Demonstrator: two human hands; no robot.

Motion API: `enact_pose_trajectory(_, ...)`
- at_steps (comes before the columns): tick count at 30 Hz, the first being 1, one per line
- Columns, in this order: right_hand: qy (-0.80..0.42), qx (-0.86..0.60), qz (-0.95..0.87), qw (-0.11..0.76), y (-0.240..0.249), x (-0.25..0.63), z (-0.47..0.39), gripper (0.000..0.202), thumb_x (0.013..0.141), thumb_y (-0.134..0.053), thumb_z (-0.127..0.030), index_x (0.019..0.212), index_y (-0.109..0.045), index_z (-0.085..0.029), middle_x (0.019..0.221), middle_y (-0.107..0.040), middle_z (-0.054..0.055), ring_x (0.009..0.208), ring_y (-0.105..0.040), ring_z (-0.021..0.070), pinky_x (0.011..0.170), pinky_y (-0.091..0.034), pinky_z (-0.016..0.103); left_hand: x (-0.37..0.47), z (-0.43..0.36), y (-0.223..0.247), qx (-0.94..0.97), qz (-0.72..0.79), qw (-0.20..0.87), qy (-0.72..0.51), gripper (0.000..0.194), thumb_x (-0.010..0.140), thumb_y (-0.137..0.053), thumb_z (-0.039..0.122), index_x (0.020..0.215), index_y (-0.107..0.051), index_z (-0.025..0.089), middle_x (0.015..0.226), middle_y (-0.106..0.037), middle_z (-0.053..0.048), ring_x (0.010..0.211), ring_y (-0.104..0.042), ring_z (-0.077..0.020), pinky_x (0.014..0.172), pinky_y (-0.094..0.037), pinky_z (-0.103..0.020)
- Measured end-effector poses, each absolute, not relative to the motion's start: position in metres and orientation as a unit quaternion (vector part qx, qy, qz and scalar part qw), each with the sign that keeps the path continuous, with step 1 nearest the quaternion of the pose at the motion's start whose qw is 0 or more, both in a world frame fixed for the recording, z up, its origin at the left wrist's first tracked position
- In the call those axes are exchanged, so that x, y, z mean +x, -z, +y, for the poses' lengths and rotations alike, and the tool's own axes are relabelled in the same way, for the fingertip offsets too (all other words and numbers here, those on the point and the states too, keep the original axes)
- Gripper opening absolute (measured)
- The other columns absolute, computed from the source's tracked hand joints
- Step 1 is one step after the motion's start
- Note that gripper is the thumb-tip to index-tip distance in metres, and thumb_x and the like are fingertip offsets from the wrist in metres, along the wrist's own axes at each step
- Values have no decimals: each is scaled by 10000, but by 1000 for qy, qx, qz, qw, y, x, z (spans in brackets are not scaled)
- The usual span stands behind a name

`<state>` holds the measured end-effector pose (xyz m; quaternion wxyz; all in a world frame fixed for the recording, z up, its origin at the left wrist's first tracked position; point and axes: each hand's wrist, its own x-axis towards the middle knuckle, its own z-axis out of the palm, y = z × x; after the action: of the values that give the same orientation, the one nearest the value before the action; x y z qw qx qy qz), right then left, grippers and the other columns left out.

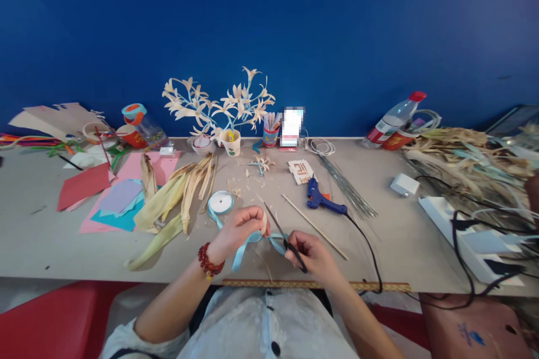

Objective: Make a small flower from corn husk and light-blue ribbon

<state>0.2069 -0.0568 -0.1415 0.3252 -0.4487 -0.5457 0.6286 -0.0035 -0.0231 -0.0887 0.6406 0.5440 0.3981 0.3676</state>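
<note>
Near the front edge of the grey table, my left hand [248, 226] pinches a small pale piece of husk [264, 224]. Light blue ribbon [241, 252] hangs beneath its fingers and runs toward the other hand. My right hand [309, 252] is closed on black-handled scissors [293, 252], whose blades point up and left beside the pale piece. A ribbon spool [220, 202] lies behind my left hand. Dried husks [168, 202] are spread to the left. Farther back, pale husk flowers [238, 102] on blue stems stand in a white cup [231, 145].
A blue glue gun [322, 199], a thin stick [315, 227] and wires [349, 188] lie to the right. A power strip [463, 241] with cables is at the far right. A patterned ruler [353, 286] lines the front edge. Coloured paper [122, 196] lies left.
</note>
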Motion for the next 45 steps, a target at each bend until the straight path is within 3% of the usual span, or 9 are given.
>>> enact_pose_trajectory(4, -599, -472, -516, 390, 134, 199, -50, 399, 687, -772, -462, 668, -478, -193, 576, -507, -46, 511, -412, 93, 484, -309, 222, -3, -22, 95, 569, 396, 635, -341, 180, 823, -545, 238, 658, -547, 167, 699, -640, -34, 657, -547, -133, 638, -396, -245)
enact_pose_trajectory(8, -631, -416, -472, 454, 122, 186, -35, 358, 656, -811, -367, 795, -527, -200, 777, -635, -1, 668, -569, 134, 603, -433, 243, -2, -22, 99, 598, 400, 619, -316, 174, 827, -569, 276, 696, -575, 162, 673, -631, -25, 651, -560, -133, 640, -417, -240)
enact_pose_trajectory(18, -674, -344, -468, 456, 121, 175, -18, 452, 556, -850, -316, 797, -484, -206, 695, -607, -24, 593, -519, 107, 553, -398, 215, -10, -16, 94, 674, 427, 549, -248, 127, 799, -551, 214, 704, -607, 151, 687, -648, -8, 660, -572, -125, 648, -437, -227)
enact_pose_trajectory(25, -632, -385, -410, 533, 128, 172, -22, 374, 618, -825, -334, 787, -513, -215, 713, -622, -19, 616, -532, 122, 558, -411, 219, 3, -23, 107, 512, 460, 584, -430, 197, 866, -563, 348, 857, -624, 160, 809, -628, -24, 771, -581, -139, 737, -451, -248)
enact_pose_trajectory(31, -599, -400, -391, 573, 128, 162, -24, 351, 645, -820, -331, 801, -529, -212, 727, -614, -24, 646, -534, 115, 592, -420, 211, 22, -36, 124, 429, 453, 593, -509, 151, 800, -676, 307, 839, -632, 168, 793, -614, -2, 759, -561, -121, 732, -435, -230)
enact_pose_trajectory(36, -613, -413, -413, 532, 124, 167, -28, 380, 678, -800, -411, 801, -502, -212, 719, -563, -26, 608, -482, 110, 552, -376, 216, 20, -35, 119, 429, 444, 585, -525, 81, 825, -637, 251, 809, -634, 173, 812, -607, 1, 767, -542, -116, 747, -429, -228)
enact_pose_trajectory(42, -683, -373, -517, 358, 139, 192, -48, 485, 708, -711, -604, 778, -451, -201, 666, -443, -43, 575, -370, 102, 527, -288, 227, 11, -31, 99, 429, 426, 584, -542, 56, 823, -606, 180, 778, -637, 167, 976, -620, -41, 915, -545, -151, 835, -445, -265)
enact_pose_trajectory(45, -682, -373, -539, 325, 144, 198, -57, 507, 711, -690, -635, 790, -444, -198, 684, -418, -42, 584, -323, 101, 524, -261, 227, 10, -31, 95, 432, 419, 590, -539, 56, 819, -610, 178, 772, -638, 167, 977, -613, -42, 906, -555, -153, 828, -457, -275)
